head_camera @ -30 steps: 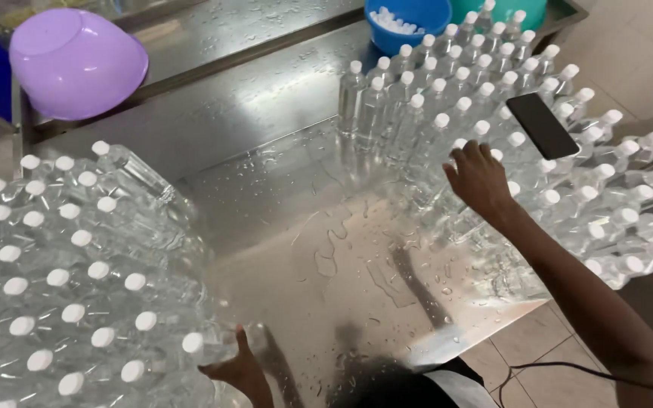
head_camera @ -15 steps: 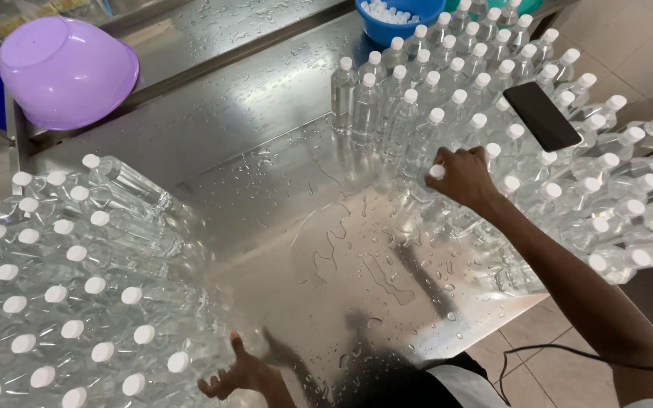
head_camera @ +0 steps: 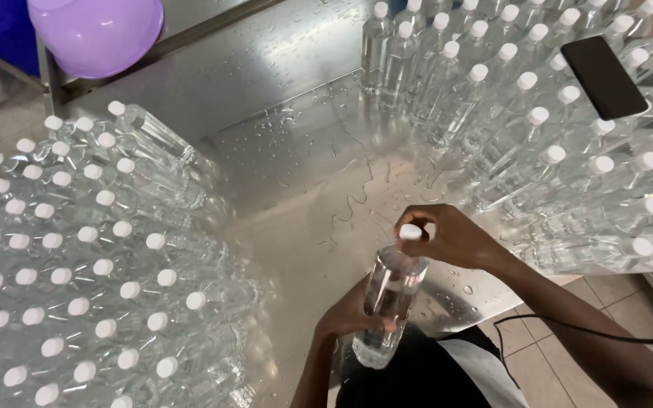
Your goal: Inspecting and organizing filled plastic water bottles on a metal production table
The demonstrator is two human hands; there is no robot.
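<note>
Head view: left hand [head_camera: 349, 313] wraps closed around the body of a clear plastic water bottle [head_camera: 388, 306] at lower centre of the frame, held over the wet steel table [head_camera: 281, 151]. Right hand [head_camera: 451, 238] fingers pinch shut on its white screw cap [head_camera: 410, 232]. Stacks of capped clear bottles lie left [head_camera: 77, 264] and right [head_camera: 568, 151]; black phone [head_camera: 603, 75] on the right stack, purple bowl [head_camera: 100, 30] at upper left.

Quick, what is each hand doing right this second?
Left hand: closed around the body of a clear plastic bottle, holding it.
Right hand: fingers closed on the bottle's white cap.
</note>
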